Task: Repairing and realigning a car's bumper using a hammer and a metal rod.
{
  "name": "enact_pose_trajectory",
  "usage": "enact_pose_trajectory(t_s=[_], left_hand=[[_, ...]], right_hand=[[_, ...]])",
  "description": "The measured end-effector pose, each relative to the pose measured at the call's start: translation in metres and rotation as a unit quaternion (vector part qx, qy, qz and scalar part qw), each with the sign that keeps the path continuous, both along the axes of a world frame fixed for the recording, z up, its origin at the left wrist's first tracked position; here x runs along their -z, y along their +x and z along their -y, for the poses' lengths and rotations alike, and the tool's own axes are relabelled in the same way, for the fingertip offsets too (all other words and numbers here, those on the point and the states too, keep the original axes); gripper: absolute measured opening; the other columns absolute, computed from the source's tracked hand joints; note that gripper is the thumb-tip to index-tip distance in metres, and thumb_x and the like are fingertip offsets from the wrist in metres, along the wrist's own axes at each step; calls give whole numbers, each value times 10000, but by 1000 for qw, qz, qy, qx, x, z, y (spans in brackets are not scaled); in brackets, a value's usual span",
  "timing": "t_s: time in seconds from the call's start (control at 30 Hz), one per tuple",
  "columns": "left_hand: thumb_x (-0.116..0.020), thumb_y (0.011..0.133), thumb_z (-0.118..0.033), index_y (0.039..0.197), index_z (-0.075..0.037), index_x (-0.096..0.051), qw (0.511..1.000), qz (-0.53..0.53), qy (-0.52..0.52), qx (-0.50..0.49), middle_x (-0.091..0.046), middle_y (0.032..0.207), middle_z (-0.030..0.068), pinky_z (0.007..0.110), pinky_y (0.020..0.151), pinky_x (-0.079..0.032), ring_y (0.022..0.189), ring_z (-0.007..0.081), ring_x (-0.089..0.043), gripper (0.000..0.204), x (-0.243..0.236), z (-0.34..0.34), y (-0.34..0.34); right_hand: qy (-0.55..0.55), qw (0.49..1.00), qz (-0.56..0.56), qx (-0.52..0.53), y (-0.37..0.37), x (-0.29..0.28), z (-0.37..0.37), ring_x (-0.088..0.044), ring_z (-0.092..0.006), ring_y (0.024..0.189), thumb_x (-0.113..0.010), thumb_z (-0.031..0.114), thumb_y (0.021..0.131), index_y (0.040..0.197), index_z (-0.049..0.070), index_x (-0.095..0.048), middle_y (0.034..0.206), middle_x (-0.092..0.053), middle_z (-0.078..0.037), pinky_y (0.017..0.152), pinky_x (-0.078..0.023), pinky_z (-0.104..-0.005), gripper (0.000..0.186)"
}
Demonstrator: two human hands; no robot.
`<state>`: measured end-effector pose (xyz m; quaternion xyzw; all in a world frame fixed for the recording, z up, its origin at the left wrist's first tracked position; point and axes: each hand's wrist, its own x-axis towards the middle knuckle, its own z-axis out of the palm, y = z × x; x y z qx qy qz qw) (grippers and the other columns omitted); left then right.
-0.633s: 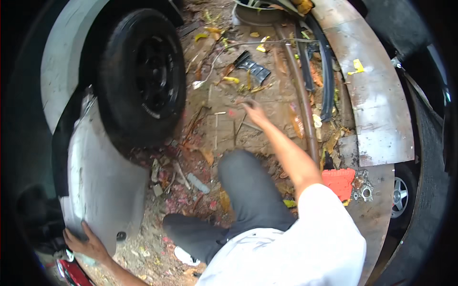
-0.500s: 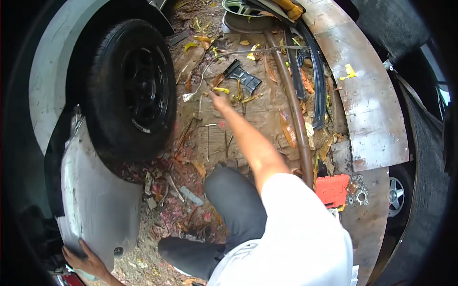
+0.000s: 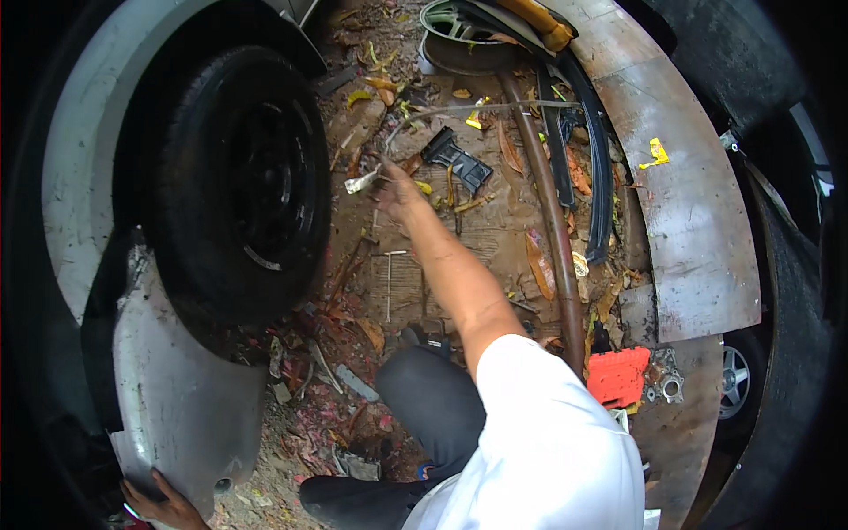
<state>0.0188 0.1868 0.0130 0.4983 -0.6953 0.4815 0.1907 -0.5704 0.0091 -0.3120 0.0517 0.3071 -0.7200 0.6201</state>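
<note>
At the lower left, my left hand (image 3: pixel 163 508) grips the bottom edge of a grey car bumper (image 3: pixel 181 371), fingers spread over the edge. The bumper hangs beside a black wheel (image 3: pixel 256 177) under a pale fender. My right arm stretches forward over the muddy ground. My right hand (image 3: pixel 395 192) is slightly blurred, its fingers apart, beside a small whitish piece (image 3: pixel 361 182); I see nothing clearly held. A thin grey strip (image 3: pixel 459 109) curves across the ground towards that hand. Right of the hand lies a black plastic bracket (image 3: pixel 457 161). Nearer to me rests a T-handle wrench (image 3: pixel 389 283).
A long brown pipe (image 3: pixel 541 185) and black trim strips (image 3: pixel 594 150) lie right of my arm. Behind them stands a wheel rim (image 3: pixel 464 44). A metal sheet (image 3: pixel 698 221) runs along the right, near a red case (image 3: pixel 617 375) and a metal part (image 3: pixel 664 375).
My right hand has shifted left to the whitish piece, its fingers opening out. My left hand has kept to the bumper's lower edge. The whole view has moved slightly.
</note>
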Motion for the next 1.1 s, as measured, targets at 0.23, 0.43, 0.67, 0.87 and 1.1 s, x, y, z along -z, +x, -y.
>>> enact_pose_trajectory(t_s=[0.23,0.43,0.67,0.87,1.1], left_hand=[[-602,855,-307,1245,41,-438,999,-36,4,-9,-435,1245,251,475,966,-319,1144,388,-407,547,2,-4,-8],[-650,818,-314,1204,46,-478,999,3,-32,33,-495,1176,242,464,932,-346,1066,387,-472,555,-7,-6,-14],[-678,765,-443,884,35,-643,992,-120,25,27,-639,844,224,424,695,-491,752,333,-625,493,-38,-13,-41],[-631,798,-432,841,29,-644,992,-94,82,26,-643,807,206,411,613,-500,714,343,-624,463,-42,-21,-51],[-614,818,-375,943,50,-626,998,-13,30,57,-638,862,232,428,681,-496,759,360,-623,443,-34,-43,-53]], right_hand=[[-31,998,-44,-17,-13,-62,-80,-473,-327,1151,-420,255,939,1255,27,-363,1215,-481,-193,1051,-263,-531,393],[106,989,-102,-2,6,-79,-272,-584,-229,762,-528,173,882,950,-11,-535,826,-576,-89,748,-494,-458,196],[256,955,-96,116,41,-112,-472,-525,-156,522,-609,139,819,864,67,-523,618,-496,-13,484,-494,-325,121],[435,846,-230,207,34,-177,-612,-469,-141,434,-636,221,777,757,77,-536,543,-487,-12,442,-417,-279,177],[371,860,-337,93,83,-209,-719,-367,-71,432,-620,243,825,735,86,-510,543,-355,50,434,-333,-238,211]])
